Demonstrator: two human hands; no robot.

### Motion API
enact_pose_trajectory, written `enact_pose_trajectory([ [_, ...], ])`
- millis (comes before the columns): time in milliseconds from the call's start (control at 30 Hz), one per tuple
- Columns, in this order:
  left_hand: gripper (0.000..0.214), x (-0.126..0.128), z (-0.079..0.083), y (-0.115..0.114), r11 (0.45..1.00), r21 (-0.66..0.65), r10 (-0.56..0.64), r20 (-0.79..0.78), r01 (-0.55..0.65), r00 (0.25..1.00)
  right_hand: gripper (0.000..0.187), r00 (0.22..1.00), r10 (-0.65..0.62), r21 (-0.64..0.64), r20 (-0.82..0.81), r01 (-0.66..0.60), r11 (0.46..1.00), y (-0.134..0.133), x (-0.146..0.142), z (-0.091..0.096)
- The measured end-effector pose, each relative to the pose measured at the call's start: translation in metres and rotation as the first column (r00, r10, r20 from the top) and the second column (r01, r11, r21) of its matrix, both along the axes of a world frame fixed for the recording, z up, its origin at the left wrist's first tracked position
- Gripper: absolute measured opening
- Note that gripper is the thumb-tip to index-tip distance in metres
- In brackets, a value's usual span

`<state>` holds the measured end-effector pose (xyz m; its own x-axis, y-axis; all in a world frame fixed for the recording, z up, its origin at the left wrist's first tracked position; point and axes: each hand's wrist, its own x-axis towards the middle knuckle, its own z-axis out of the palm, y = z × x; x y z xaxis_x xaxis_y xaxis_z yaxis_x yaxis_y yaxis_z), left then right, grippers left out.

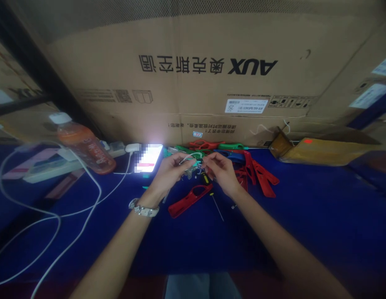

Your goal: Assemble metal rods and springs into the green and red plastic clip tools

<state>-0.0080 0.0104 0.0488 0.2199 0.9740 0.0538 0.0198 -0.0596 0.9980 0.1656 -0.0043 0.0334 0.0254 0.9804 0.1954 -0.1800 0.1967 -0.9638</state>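
My left hand (169, 172), with a watch (145, 209) on its wrist, is closed on a small part with thin white wires (193, 155) looping out of it. Right beside it, my right hand (223, 173) pinches with thumb and forefinger at the wires' end; what lies between those fingertips is too small to make out. Below the hands lies a red plastic shell half (189, 202), shaped like a long lighter's handle. A thin screwdriver (217, 207) rests to its right. A yellow and black piece (205, 178) sits just under my fingers.
Red shells (264, 180), a green shell (232, 146) and a blue shell (232, 156) are piled behind and right of my hands. A lit phone (152, 158), drink bottle (85, 143) and white cable (98, 195) are left. A yellow envelope (330, 151) leans against the cardboard box (186, 95).
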Motion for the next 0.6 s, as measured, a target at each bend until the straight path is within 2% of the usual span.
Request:
enact_pose_trajectory([
  [267,0.027,0.0011,0.0029,-0.0002,0.998,-0.023,0.061,-0.004,-0.062,0.998,0.038,0.994,-0.061,0.108,0.092,0.051,0.993,-0.0010,0.0040,-0.0008],
  [367,0.028,0.0002,0.0015,0.0005,0.999,-0.026,0.045,-0.004,-0.045,0.999,0.040,0.986,-0.074,0.111,0.146,0.058,0.992,0.0004,0.0049,-0.0040],
  [600,0.019,-0.0003,0.0004,0.0009,0.994,0.099,0.044,-0.009,-0.042,0.999,0.041,0.982,0.001,0.119,0.188,-0.024,0.993,0.0000,0.0069,-0.0057],
])
